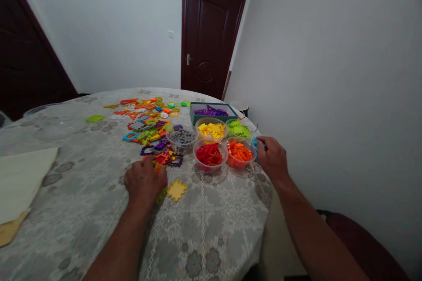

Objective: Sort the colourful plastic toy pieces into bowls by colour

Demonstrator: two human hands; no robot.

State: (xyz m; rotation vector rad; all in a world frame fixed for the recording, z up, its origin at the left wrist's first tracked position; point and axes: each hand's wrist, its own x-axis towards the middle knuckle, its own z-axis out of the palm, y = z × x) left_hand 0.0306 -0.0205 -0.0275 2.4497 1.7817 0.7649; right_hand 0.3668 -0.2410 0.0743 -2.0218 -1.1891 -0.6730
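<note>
Left hand [145, 180]: palm down at the near edge of a mixed pile of pieces [148, 134], fingers bent over red and orange pieces; whether they pinch one cannot be told.

Right hand [272, 156]: at the right edge of the table, fingers curled beside blue pieces [255, 142], just right of the orange bowl; their grip cannot be made out.

Clear bowls [210, 167], five, grouped between the hands and slightly beyond: grey pieces [183, 137] on the left, yellow pieces [212, 130] far centre, green pieces [240, 129] far right, red pieces [209, 154] near centre, orange pieces [239, 151] near right.

Green box [193, 115], one, behind the bowls, containing purple pieces [211, 110].

Yellow square piece [177, 190], one, toothed, lying flat just right of the left hand.

Pale sheet [24, 180], one, near left.

Table [187, 237]: patterned grey cloth.
</note>
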